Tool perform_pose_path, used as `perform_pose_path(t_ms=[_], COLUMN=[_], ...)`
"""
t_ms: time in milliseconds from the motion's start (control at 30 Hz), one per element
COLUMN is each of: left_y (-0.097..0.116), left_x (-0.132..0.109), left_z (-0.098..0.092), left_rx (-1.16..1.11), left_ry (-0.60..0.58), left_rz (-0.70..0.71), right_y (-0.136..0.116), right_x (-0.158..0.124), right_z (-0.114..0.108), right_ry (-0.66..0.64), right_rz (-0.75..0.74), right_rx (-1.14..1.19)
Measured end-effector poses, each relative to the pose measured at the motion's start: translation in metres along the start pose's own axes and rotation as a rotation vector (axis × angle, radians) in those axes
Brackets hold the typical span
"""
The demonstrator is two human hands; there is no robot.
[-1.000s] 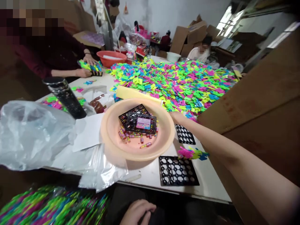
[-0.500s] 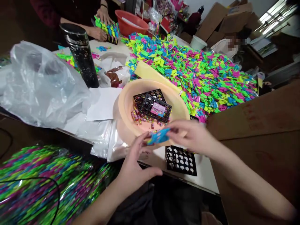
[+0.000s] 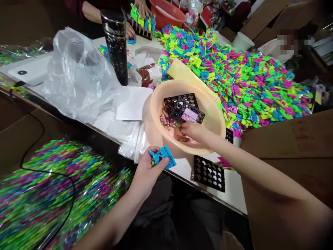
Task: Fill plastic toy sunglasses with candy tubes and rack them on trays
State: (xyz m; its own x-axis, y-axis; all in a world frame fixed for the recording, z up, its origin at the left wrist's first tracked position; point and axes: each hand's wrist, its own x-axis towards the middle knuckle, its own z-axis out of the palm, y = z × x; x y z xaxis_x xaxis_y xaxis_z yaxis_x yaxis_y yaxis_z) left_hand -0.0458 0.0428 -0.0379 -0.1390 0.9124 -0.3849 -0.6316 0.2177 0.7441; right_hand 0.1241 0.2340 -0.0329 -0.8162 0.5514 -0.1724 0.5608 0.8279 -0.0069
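My left hand [image 3: 146, 171] is closed on a blue plastic toy comb [image 3: 168, 158], thumb on top, just off the table's front edge. My right hand [image 3: 193, 131] reaches down inside the peach basin [image 3: 155, 107], its fingers bent together low among small wrapped candy tubes [image 3: 165, 122]; whatever lies in the fingertips is hidden. Two black perforated trays [image 3: 179, 110] lie overlapped in the basin, one with a pink candy label [image 3: 189, 115]. Another black perforated tray [image 3: 209, 175] lies on the table below my right forearm, with a pink toy piece [image 3: 225, 163] beside it.
A large heap of coloured plastic pieces [image 3: 234, 76] covers the far table. A black flask [image 3: 117, 52], clear plastic bag [image 3: 80, 76] and white paper [image 3: 132, 104] stand left. A cardboard box [image 3: 286, 139] borders the right. Across the table, another person's hands [image 3: 142, 8] touch a filled rack.
My right hand has left the blue toy comb and moved down into the basin. My left hand now holds the comb alone, lower and nearer me. The view has shifted left.
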Motion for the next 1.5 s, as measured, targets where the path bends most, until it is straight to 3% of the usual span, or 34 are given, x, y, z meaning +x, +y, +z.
perform_pose_path(t_ms=[100,233,333,433,533,700,833,967,1100,1233,1500], left_y=[0.004,0.008,0.009,0.007,0.001,-0.008,-0.014,-0.026,-0.040,-0.047,-0.056], left_x=[-0.003,-0.007,-0.011,-0.015,-0.019,-0.031,-0.044,-0.053,-0.060,-0.070,-0.087], left_z=[0.001,-0.001,-0.003,-0.003,0.001,0.013,0.030,0.048,0.064,0.076,0.091], left_rx=[-0.026,-0.031,0.013,0.075,0.165,0.328,0.445,0.429,0.417,0.486,0.443], left_ry=[-0.020,-0.062,-0.096,-0.117,-0.160,-0.240,-0.388,-0.482,-0.515,-0.551,-0.548], left_rz=[-0.024,-0.034,-0.039,-0.043,-0.053,-0.104,-0.125,-0.256,-0.394,-0.414,-0.467], right_y=[-0.005,-0.037,-0.080,-0.118,-0.139,-0.151,-0.155,-0.158,-0.164,-0.171,-0.179], right_x=[-0.004,-0.030,-0.060,-0.088,-0.111,-0.147,-0.175,-0.202,-0.227,-0.246,-0.261], right_z=[-0.016,-0.045,-0.058,-0.056,-0.045,-0.029,-0.014,-0.003,-0.010,-0.015,0.005], right_ry=[-0.044,0.119,0.110,0.084,0.154,0.277,0.302,0.318,0.361,0.464,0.594], right_rz=[-0.058,0.226,0.332,0.437,0.563,0.634,0.631,0.608,0.728,0.772,0.777], right_rx=[0.096,0.570,1.039,1.364,1.545,1.648,1.805,1.947,1.691,1.443,1.618])
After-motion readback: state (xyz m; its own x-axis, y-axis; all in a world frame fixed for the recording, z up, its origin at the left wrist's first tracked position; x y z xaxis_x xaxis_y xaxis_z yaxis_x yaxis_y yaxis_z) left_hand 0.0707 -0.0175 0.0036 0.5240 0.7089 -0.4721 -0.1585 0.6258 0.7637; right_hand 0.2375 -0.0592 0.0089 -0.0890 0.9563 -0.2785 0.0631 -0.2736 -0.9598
